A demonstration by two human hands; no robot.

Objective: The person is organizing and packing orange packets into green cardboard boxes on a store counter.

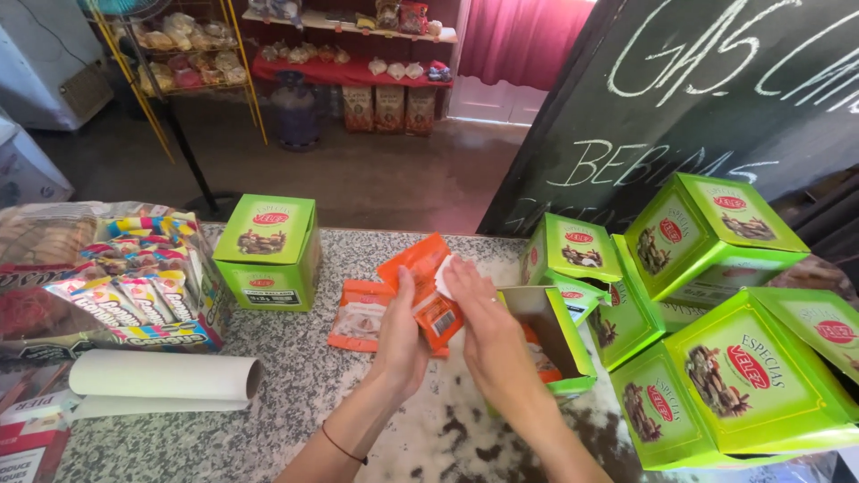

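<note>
- Head view, looking down on a speckled grey stone counter [295, 385] running across the whole lower half.
- Behind the counter at the right, a dark chalkboard [716, 80] leaning, chalk writing on it.
- At the right, a heap of closed green boxes [743, 376], stacked and tilted against one another, the biggest nearest the lower right corner.
- At the left edge, a clear-wrapped display tray of colourful sweets [134, 286], touching the counter's left end.
- Further back on the counter, a single closed green box [268, 252], upright, well apart from the heap.
- Just in front of the sweets tray, a white paper roll [161, 376] lying on its side.
- Near the middle, an open green box [559, 335], flap up, brown inside showing, just beside the right hand.
- Right hand [488, 326] above the open box's mouth, fingers closed on the top edge of an orange packet [429, 291], pinching at a pale corner.
- Left hand [401, 335] wrapped around the same orange packet from the left, thumb up along its side; a thin dark band on the wrist.
- Orange packet held upright between both hands, above the counter, just left of the open box.
- A second orange packet [360, 315] flat on the counter, just left of the left hand.
</note>
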